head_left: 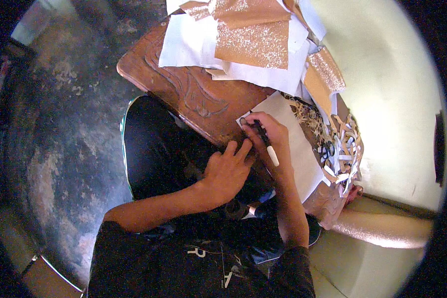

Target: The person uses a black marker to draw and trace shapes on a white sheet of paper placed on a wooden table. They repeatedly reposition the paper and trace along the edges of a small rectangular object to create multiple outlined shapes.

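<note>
Item: one seated person in dark clothing, working at a carved brown wooden table (184, 84) with a relief-cut top. Right hand (270, 136): fingers curled closed around a black marker pen with a white end (268, 146), held in a writing grip, tip down near the upper left corner of a white rectangular paper sheet (298, 149) that lies flat along the table's near right edge. Left hand (228, 171): fingers loosely spread and nearly straight, holding nothing, fingertips resting at the sheet's left edge just beside the right hand, apparently pinning it. Whether the tip actually meets the paper cannot be told; the hand covers it. Also on the table: a stack of gold glitter sheets with white backing (253, 44) at the far side, well apart from the hands; a heap of white and gold paper strips and curled offcuts (340, 149) at the right, just beside the sheet; a pair of black-handled scissors (327, 150) half buried in that heap. A rolled gold glitter sheet (382, 228) lies below the table's right end. Handling note, as judgement: marking goes best with the left fingertips pressing close to the pen tip so the paper cannot creep, the pen kept steep, and the stroke drawn slowly away from the loose offcuts.
</note>
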Motion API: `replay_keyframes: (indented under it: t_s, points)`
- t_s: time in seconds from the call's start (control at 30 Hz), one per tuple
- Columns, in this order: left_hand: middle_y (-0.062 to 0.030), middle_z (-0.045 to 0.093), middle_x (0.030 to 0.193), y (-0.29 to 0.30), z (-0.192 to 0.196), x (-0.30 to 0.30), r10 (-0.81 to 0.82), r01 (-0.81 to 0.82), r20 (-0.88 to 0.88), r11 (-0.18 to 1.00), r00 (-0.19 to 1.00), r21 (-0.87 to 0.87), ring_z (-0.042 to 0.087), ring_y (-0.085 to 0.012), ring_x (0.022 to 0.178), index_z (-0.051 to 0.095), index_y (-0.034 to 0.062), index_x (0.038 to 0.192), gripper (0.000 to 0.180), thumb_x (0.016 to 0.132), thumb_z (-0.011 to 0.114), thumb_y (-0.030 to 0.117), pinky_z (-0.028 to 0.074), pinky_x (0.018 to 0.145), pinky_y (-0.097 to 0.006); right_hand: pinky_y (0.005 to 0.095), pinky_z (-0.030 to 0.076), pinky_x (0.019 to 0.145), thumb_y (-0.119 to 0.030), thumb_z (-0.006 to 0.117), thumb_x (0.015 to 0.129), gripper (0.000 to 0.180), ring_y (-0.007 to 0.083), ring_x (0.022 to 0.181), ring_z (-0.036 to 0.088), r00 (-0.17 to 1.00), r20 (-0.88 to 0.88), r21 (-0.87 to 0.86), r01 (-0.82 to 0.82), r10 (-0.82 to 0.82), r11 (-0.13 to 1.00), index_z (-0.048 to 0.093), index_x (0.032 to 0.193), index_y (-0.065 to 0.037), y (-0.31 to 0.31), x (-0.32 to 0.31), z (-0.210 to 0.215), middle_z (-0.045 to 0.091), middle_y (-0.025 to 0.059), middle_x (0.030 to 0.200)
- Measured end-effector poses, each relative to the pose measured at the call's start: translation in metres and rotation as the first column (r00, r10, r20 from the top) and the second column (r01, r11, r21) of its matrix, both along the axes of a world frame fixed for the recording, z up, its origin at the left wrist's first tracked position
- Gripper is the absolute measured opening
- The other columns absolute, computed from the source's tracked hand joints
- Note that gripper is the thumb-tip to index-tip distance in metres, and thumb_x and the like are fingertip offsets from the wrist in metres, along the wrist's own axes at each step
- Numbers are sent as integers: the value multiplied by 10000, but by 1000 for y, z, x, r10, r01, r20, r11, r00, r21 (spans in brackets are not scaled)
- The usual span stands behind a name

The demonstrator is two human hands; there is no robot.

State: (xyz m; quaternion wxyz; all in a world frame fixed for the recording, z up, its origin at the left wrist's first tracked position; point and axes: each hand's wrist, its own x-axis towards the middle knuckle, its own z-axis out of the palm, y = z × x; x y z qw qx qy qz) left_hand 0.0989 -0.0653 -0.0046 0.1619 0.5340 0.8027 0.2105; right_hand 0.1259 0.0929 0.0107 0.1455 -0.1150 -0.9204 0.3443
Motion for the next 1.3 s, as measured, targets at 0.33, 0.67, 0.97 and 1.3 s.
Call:
replay_keyframes:
  t_s: [0.33, 0.67, 0.97, 1.3]
  points:
    - [-106, 580, 1276, 3, -9, 11, 19, -12, -121, 998, 992, 55, 578, -348, 1098, 657, 90, 1194, 361, 856, 564, 175, 586, 625, -456, 290, 478, 652, -76, 720, 857, 140, 191, 711, 630, 994, 76, -30, -82, 84, 996, 613, 936, -33, 7, -7, 15, 655, 93, 828]
    - [-125, 394, 1563, 2, -5, 8, -7, 7, 0, 1000, 1000, 0, 699, -264, 609, 461, 19, 1452, 665, 826, 637, 157, 550, 497, -411, 280, 476, 645, -288, 554, 1034, 256, 119, 695, 599, 969, 183, -324, 220, -167, 920, 640, 1122, -63, 11, 13, 36, 641, 13, 738]
    - [-96, 383, 1576, -3, -13, 12, 56, -58, 27, 996, 998, 73, 687, -290, 526, 464, 93, 1471, 678, 816, 630, 147, 558, 460, -449, 267, 522, 801, -121, 691, 939, 126, 105, 877, 637, 951, 307, -400, 91, 40, 912, 615, 971, -26, 28, 12, 31, 640, 43, 968]
    - [-112, 361, 1597, -5, -21, 10, 7, -14, 137, 999, 991, 51, 707, -310, 569, 533, 93, 1412, 595, 826, 618, 152, 582, 500, -470, 314, 513, 674, -115, 784, 792, 188, 162, 767, 632, 972, 232, -216, 29, 22, 976, 629, 880, -55, 12, 22, 23, 633, 61, 837]
